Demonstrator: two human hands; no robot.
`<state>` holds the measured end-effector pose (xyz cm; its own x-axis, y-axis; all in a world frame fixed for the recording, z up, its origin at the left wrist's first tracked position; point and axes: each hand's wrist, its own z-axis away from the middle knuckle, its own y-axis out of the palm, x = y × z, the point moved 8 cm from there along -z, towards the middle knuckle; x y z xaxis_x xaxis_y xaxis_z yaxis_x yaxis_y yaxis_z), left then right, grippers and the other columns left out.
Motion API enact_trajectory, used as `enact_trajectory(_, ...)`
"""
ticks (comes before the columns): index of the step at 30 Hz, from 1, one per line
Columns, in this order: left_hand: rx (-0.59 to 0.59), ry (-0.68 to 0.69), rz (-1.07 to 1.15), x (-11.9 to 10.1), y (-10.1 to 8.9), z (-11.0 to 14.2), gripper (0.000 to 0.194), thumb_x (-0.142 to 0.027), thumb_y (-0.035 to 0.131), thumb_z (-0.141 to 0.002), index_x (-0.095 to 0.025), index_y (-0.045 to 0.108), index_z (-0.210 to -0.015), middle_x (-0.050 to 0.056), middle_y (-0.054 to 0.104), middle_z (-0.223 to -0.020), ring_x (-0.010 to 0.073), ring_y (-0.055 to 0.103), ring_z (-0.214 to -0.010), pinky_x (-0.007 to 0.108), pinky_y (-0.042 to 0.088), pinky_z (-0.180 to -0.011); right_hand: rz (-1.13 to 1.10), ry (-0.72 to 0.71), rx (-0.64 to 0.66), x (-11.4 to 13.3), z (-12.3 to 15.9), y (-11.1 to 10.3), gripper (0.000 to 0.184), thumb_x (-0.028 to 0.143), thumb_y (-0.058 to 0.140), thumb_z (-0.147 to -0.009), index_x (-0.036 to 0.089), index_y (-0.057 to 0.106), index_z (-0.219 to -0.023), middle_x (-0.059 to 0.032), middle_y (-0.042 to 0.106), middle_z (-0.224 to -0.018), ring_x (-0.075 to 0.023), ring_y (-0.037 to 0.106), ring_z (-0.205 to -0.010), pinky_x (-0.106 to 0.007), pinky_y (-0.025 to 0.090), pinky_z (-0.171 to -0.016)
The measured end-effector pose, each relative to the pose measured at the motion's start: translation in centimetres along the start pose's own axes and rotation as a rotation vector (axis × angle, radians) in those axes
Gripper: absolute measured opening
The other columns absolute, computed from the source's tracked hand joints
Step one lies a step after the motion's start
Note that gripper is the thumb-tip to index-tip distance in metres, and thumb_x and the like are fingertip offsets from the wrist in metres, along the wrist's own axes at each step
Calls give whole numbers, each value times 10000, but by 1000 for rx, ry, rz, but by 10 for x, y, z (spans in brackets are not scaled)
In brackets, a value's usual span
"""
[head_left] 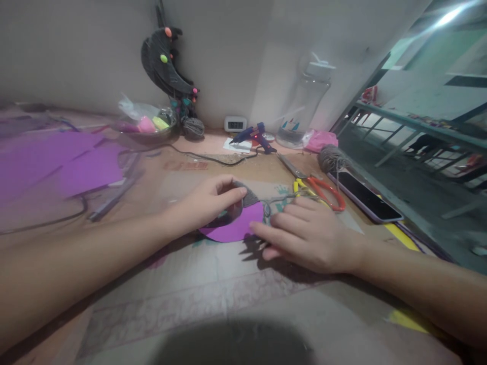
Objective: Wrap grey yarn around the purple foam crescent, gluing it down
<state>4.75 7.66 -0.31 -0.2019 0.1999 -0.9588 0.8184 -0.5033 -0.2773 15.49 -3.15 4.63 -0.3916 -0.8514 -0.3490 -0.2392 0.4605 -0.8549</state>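
A purple crescent-shaped card (238,228) lies just above the table, its upper end wrapped in grey yarn (249,195). My left hand (218,197) is closed around the wrapped end, thumb on top and fingers behind. My right hand (304,233) is at the card's right side. Its index fingertip touches or nearly touches the purple surface; the other fingers are loosely bent, with no object visible in them. A loose strand of grey yarn (267,209) runs from the crescent to the right, partly behind my right hand.
Orange-handled scissors (329,192), yellow-handled pliers (297,187), a grey yarn ball (331,158) and a phone (367,197) lie to the right. Behind are a blue glue gun (253,134), a small clock (235,124) and a bottle (304,109). Purple sheets (91,165) cover the left.
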Motion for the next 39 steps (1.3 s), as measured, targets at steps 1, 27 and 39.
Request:
enact_trajectory(1,-11,-6,0,-1,-1,1,208,-333,529,-888,-175,556,-755,-35,581,-625,89,527,-551,218,384,-529,-9,-30,22,5,-1,3,355,420,517,-940,134,620,-1122,-11,602,-697,-149,481,-624,-305,308,-608)
enact_trajectory(27,49,25,16,0,6,5,215,-380,523,-898,-172,556,-858,-26,579,-643,109,531,-586,237,399,-561,-1377,1144,-119,-62,31,62,288,236,654,-799,181,559,-1066,64,546,-674,-54,516,-492,-168,412,-424)
enact_trajectory(39,53,38,-19,0,7,5,217,-381,532,-893,-171,578,-860,-15,597,-675,116,549,-632,242,415,-599,-1232,1179,-93,-61,35,61,176,336,623,-834,165,593,-806,63,516,-522,-58,439,-396,-194,321,-366)
